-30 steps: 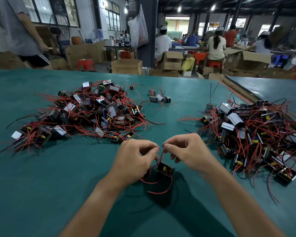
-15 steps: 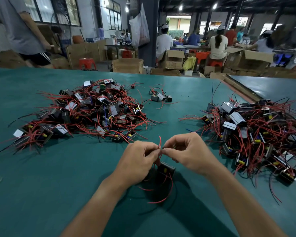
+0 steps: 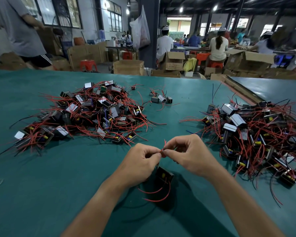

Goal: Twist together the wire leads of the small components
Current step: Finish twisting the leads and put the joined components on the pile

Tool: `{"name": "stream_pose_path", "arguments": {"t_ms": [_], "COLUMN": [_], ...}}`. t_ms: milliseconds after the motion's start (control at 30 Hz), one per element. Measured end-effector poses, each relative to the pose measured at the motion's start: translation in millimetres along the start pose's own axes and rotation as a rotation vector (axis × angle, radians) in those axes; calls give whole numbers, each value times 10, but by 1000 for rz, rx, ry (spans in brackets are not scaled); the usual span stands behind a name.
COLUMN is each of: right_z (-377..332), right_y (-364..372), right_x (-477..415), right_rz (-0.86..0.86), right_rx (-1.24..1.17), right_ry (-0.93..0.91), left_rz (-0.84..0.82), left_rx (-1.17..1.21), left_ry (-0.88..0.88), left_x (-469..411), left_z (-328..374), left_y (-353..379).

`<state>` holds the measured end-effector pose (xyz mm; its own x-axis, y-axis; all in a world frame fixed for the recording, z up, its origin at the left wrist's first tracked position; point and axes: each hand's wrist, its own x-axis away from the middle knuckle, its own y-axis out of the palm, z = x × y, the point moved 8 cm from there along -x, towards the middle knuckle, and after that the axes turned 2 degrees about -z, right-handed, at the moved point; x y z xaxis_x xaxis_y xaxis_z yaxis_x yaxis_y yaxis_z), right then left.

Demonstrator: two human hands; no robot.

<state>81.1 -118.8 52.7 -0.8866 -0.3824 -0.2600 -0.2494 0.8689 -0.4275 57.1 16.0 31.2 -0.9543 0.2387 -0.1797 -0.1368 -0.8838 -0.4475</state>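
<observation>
A small black component with a yellow part hangs just below my hands, over the green table. Its red wire leads run up between my fingertips, and their tips stick up above the pinch. My left hand pinches the leads from the left. From the right, my right hand pinches the same leads, fingertips almost touching the left ones. Two other red leads curl loose below the component.
A large pile of the same components lies at the left, another pile at the right. A few loose ones sit at the far middle. The table ends at the far edge; people and cardboard boxes are beyond.
Both hands have lifted slightly with the component, and the red lead tips now stick up between the fingertips. The left person beyond the table has shifted.
</observation>
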Motion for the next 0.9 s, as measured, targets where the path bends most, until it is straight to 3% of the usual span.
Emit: {"name": "stream_pose_path", "arguments": {"t_ms": [333, 600, 900], "right_z": [14, -5, -82], "right_y": [-29, -22, 1], "right_x": [9, 5, 17], "right_rz": [37, 59, 57], "right_rx": [84, 221, 228], "right_ry": [7, -23, -93], "left_rz": [57, 77, 27], "left_rx": [178, 36, 67], "left_ry": [-45, -64, -113], "left_x": [-2, -13, -11], "left_z": [-41, -63, -95], "left_y": [-61, -69, -73]}}
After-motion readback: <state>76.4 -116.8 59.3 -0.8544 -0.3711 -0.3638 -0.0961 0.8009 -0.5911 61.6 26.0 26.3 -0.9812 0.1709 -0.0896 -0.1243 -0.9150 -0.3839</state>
